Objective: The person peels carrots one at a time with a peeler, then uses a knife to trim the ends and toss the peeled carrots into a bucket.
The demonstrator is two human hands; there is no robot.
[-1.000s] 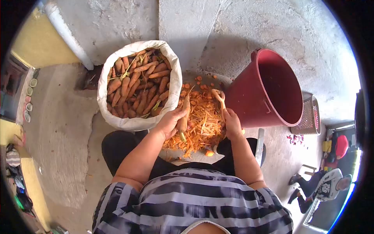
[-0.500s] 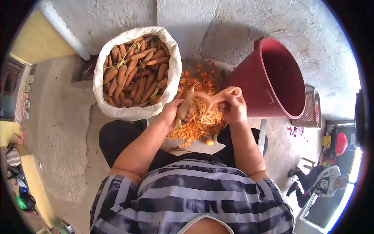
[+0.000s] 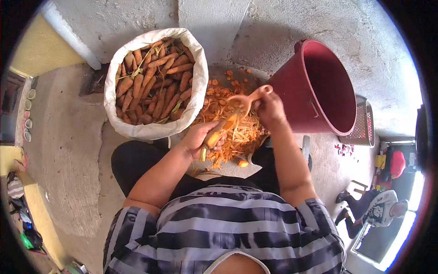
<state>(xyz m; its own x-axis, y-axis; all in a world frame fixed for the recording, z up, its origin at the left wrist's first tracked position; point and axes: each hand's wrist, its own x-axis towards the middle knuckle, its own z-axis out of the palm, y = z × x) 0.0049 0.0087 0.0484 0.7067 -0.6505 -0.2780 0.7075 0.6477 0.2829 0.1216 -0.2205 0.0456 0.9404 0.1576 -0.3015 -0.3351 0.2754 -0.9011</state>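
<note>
Just past the striped shirt (image 3: 219,228), the left hand (image 3: 197,139) has its grip closed around a carrot (image 3: 220,129), held over a heap of peelings (image 3: 239,134) on the floor. The carrot's long axis runs from its stem end near the person up and rightward, tip toward the peeler (image 3: 248,97), which the right hand (image 3: 270,109) clasps. Beyond, a white sack (image 3: 150,131) of carrots stands left, a red bucket (image 3: 296,114) right.
</note>
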